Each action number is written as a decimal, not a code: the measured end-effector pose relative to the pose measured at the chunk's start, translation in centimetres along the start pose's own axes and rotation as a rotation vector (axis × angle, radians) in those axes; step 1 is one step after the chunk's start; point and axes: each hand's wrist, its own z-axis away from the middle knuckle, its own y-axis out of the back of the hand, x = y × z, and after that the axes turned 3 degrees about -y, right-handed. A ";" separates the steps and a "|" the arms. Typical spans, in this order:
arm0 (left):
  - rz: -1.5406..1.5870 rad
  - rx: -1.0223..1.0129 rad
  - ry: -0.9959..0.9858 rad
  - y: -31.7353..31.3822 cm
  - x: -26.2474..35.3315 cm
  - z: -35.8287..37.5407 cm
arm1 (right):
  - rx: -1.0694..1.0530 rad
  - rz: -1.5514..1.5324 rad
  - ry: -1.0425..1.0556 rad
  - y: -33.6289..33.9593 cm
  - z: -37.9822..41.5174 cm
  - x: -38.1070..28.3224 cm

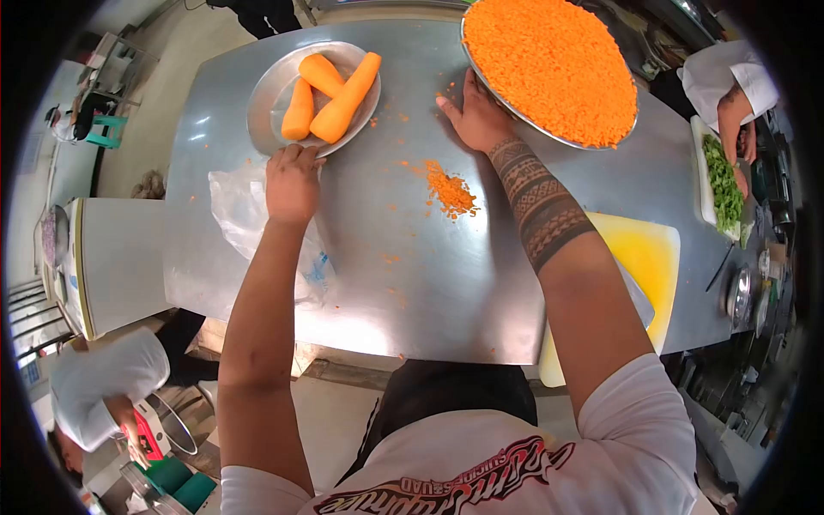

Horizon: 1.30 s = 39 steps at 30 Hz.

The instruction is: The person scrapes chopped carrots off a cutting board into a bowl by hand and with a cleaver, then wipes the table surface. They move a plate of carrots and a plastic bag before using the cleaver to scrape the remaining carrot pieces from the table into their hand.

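My left hand (293, 180) has its fingers closed over the near rim of a round metal tray (262, 116). Three peeled carrots (348, 101) lie in that tray. My right hand (479, 116) rests against the side of a large, round metal tray (549, 137) heaped with finely chopped carrot (549, 69). Its thumb and the finger that shows are stretched apart; the other fingers are partly hidden by the rim. Between my arms, a small pile of carrot bits (451, 191) lies on the steel table (412, 292).
A clear plastic bag (240, 202) lies partly under my left forearm. Beneath my right arm is a yellow cutting board (661, 257) with a blade (637, 296) partly showing. A person (734, 86) at right handles chopped greens (721, 184); another person (112, 378) bends at lower left.
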 end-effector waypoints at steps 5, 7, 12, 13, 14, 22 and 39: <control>-0.007 -0.054 0.085 1.5 -2.2 1.6 | -0.124 0.201 0.372 -2.7 -1.3 -1.3; -0.029 -0.042 0.124 2.1 -2.4 2.1 | -0.292 0.066 0.567 -2.6 0.9 -1.9; -0.070 0.032 0.224 1.6 -2.3 5.4 | -0.064 0.042 0.391 -2.1 1.2 -2.1; -0.077 0.063 0.238 1.4 -2.4 6.1 | 0.037 0.101 0.254 -1.9 -0.2 -1.8; -0.080 0.104 0.219 1.0 -2.3 6.8 | 0.075 0.038 0.144 -2.0 -1.8 -1.6; -0.028 0.197 0.243 -0.7 -2.1 8.0 | 0.240 -0.039 -0.246 -3.6 -13.4 -4.6; 0.033 0.259 0.385 -0.9 -2.6 7.4 | -0.293 0.241 1.122 -7.1 -4.4 -8.7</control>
